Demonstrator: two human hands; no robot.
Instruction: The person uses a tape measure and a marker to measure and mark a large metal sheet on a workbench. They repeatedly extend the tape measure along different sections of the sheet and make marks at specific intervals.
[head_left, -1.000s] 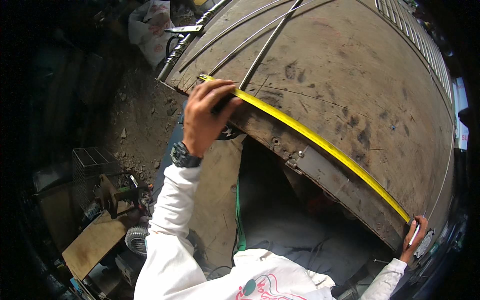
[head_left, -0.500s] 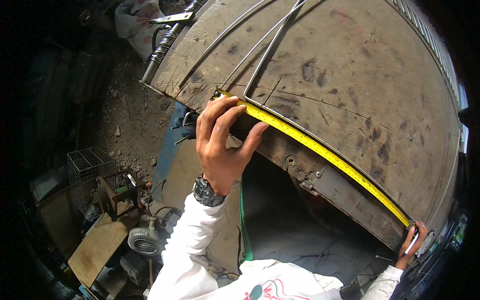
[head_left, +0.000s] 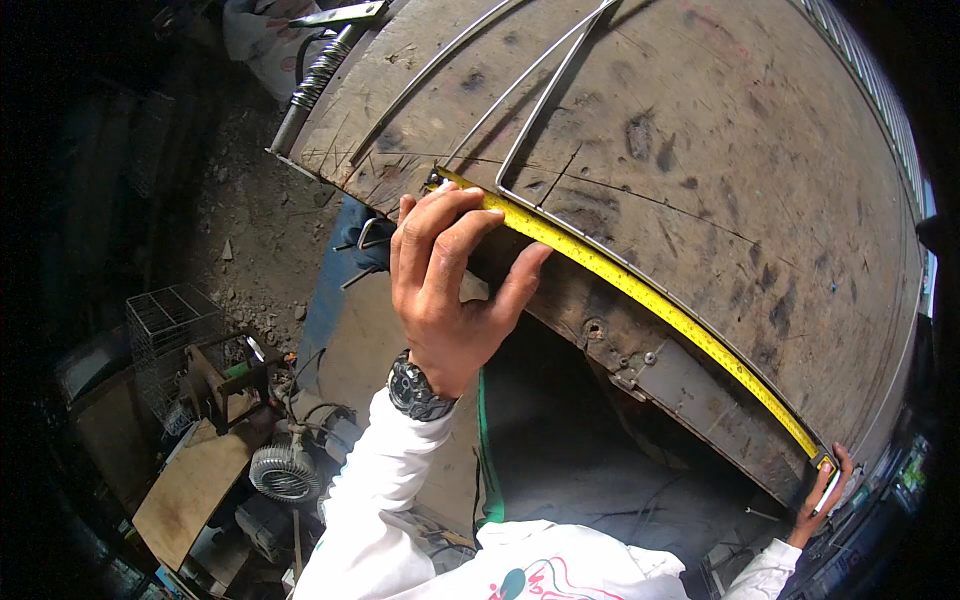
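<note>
Under the fingers of the left hand, one yellow tape measure is lying, its end pointing left just past the fingertips, its long axis slanting from there rightward and nearer the person, to the right hand. The left fingers are curving loosely over the tape, thumb spread well apart, resting on it rather than clasping it. The left palm is facing down above one black watch. The right fingers are gripping one white stick; they are too small in view to tell whether they are also holding the tape. Beyond the left fingers, three lengths of metal rod, one sharply bent, are lying on one stained wooden tabletop.
</note>
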